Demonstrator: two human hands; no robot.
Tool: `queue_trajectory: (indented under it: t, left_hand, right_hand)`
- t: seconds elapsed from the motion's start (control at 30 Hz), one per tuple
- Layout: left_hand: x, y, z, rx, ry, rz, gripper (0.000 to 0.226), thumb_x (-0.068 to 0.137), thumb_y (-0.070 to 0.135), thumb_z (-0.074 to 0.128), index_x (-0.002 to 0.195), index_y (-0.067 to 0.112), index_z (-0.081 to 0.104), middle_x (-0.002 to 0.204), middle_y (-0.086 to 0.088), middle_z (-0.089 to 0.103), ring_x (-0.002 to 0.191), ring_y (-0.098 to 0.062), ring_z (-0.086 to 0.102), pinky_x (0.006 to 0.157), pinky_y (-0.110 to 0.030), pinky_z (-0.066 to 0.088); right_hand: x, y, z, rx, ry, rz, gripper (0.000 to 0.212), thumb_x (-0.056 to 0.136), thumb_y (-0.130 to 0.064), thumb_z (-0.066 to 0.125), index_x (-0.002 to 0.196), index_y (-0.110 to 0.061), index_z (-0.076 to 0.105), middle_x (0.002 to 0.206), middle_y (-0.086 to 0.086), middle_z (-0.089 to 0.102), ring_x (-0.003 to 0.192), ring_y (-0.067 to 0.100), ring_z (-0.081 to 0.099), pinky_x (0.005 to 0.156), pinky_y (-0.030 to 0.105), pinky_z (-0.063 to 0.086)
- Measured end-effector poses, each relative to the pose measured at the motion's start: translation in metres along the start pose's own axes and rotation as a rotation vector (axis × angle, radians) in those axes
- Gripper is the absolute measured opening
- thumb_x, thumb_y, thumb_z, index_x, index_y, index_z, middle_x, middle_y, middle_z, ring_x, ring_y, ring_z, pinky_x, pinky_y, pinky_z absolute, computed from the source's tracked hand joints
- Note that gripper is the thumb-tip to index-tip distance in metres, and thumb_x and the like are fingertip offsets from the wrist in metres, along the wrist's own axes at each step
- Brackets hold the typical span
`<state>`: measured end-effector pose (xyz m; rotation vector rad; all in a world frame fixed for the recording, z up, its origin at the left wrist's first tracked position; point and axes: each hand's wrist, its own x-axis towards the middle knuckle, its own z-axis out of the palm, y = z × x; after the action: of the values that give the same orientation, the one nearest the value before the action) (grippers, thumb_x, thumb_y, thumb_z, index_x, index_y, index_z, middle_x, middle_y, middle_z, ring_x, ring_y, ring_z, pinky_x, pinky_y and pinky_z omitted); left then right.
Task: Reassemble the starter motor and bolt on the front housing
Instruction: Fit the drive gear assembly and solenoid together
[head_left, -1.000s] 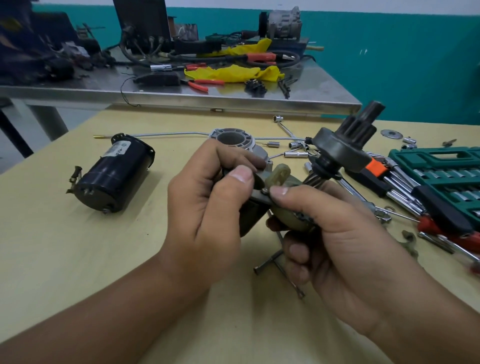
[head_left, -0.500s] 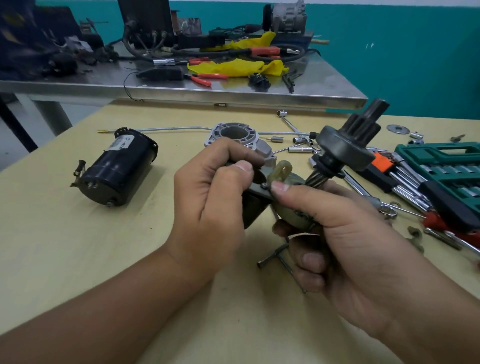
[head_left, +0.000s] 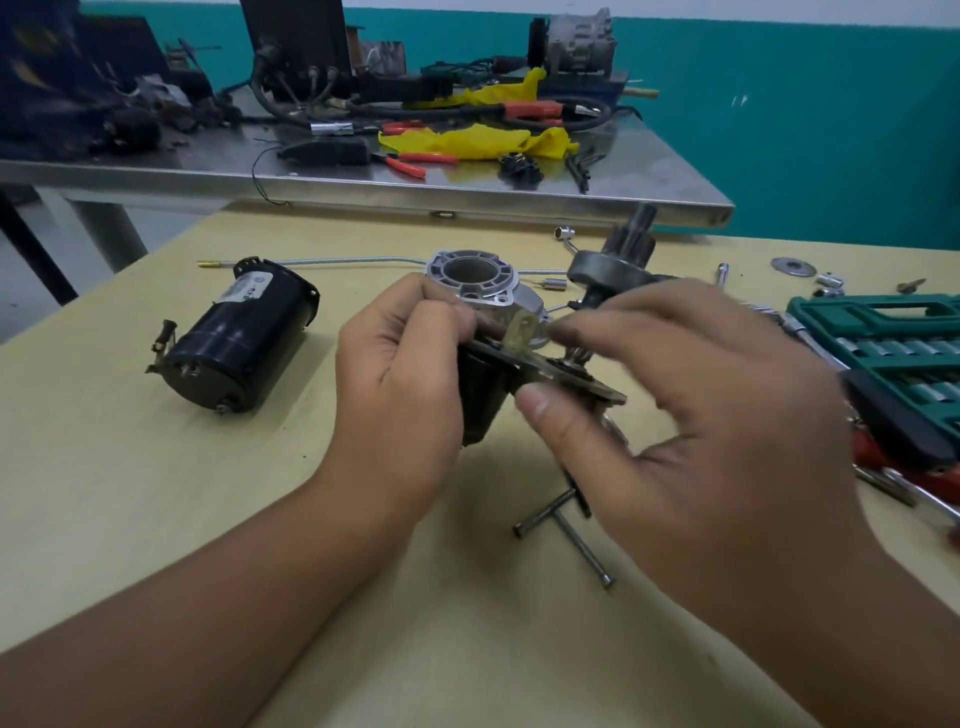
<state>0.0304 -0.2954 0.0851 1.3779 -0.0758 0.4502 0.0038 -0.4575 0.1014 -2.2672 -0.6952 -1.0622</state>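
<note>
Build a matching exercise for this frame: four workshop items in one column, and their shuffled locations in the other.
Items:
1. black motor body
2. red-handled pliers
3. green socket set case
4. drive pinion assembly

Places:
A. on the steel bench behind
B. lying on its side, left on the yellow table
C. held up above the right hand
D. at the table's right edge

Pairs: 1-B, 2-A, 3-D, 4-C
</note>
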Motion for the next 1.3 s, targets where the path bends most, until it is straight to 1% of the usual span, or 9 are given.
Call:
queue_trajectory:
  t: [0.13,0.33,0.47,0.53,0.67,0.83,1.1,1.23,1.3]
  left_hand:
    - [-0.009,0.002,0.010,-0.020,0.042,-0.097,0.021,0.085,0.016,0.052,0.068,0.005,0.055,0.063,-0.005,0.059,0.049,-0.016,0.049,0.039,-0.023,0.036]
    - [-0.011,0.005,0.009,-0.062,0.119,-0.270,0.022,0.093,0.019,0.055,0.076,0.008,0.064,0.069,-0.015,0.057,0.058,-0.027,0.051,0.037,-0.025,0.036]
    - [-0.010,0.010,0.009,-0.075,0.098,-0.324,0.017,0.092,0.023,0.054,0.082,0.014,0.065,0.072,-0.018,0.057,0.060,-0.031,0.050,0.037,-0.025,0.038]
    - [-0.010,0.011,0.008,-0.073,0.082,-0.325,0.020,0.092,0.024,0.055,0.078,0.015,0.065,0.072,-0.018,0.059,0.060,-0.030,0.052,0.038,-0.027,0.041]
    - [-0.010,0.012,0.008,-0.095,0.031,-0.334,0.023,0.094,0.022,0.056,0.075,0.015,0.066,0.071,-0.015,0.062,0.056,-0.028,0.055,0.033,-0.026,0.039]
    - [-0.010,0.011,0.007,-0.077,-0.006,-0.307,0.026,0.095,0.024,0.058,0.071,0.022,0.067,0.066,-0.007,0.063,0.052,-0.023,0.058,0.034,-0.025,0.039]
    - [-0.013,0.011,0.003,0.092,-0.007,-0.105,0.022,0.083,0.038,0.054,0.071,0.021,0.061,0.066,-0.013,0.061,0.060,-0.046,0.063,0.041,-0.030,0.045]
    - [-0.014,0.011,0.002,0.202,-0.002,-0.020,0.026,0.086,0.043,0.052,0.077,0.021,0.063,0.065,0.000,0.064,0.070,-0.039,0.068,0.056,-0.053,0.054]
    - [-0.016,0.011,0.002,0.233,-0.010,0.018,0.026,0.088,0.042,0.052,0.077,0.022,0.064,0.060,0.006,0.059,0.062,-0.025,0.063,0.054,-0.049,0.054]
  right_hand:
    - [-0.004,0.003,0.009,-0.138,-0.128,0.012,0.039,0.079,-0.050,0.078,0.098,-0.017,0.080,0.097,-0.004,0.072,0.085,0.030,0.052,0.075,0.041,0.043]
    - [-0.007,0.006,0.015,0.032,-0.174,-0.046,0.054,0.067,-0.033,0.087,0.112,-0.007,0.074,0.102,0.005,0.066,0.096,0.032,0.058,0.076,0.052,0.049]
    - [-0.010,-0.001,0.022,0.037,-0.238,-0.029,0.076,0.060,-0.039,0.087,0.124,-0.006,0.064,0.114,0.006,0.059,0.103,0.029,0.057,0.087,0.042,0.050]
    - [-0.011,-0.004,0.025,0.075,-0.206,-0.003,0.075,0.063,-0.046,0.089,0.121,-0.005,0.066,0.112,0.007,0.059,0.101,0.028,0.057,0.088,0.033,0.047]
    - [-0.013,0.000,0.027,0.111,-0.132,0.020,0.063,0.065,-0.033,0.097,0.114,-0.001,0.072,0.102,0.009,0.063,0.092,0.025,0.060,0.084,0.023,0.046]
    - [-0.014,-0.002,0.022,0.116,-0.075,0.036,0.057,0.062,-0.032,0.094,0.109,-0.004,0.076,0.098,0.008,0.067,0.092,0.012,0.059,0.083,0.010,0.043]
    - [-0.015,-0.011,0.018,0.120,0.009,0.005,0.058,0.053,-0.020,0.095,0.104,0.000,0.076,0.095,0.012,0.068,0.085,0.024,0.065,0.075,0.022,0.050]
    - [-0.016,-0.014,0.014,0.132,-0.041,0.011,0.066,0.045,-0.014,0.101,0.105,0.002,0.076,0.100,0.020,0.073,0.091,0.035,0.071,0.079,0.041,0.059]
    - [-0.017,-0.015,0.013,0.172,0.002,0.022,0.061,0.044,-0.007,0.097,0.100,0.003,0.077,0.095,0.019,0.072,0.087,0.032,0.070,0.075,0.037,0.058]
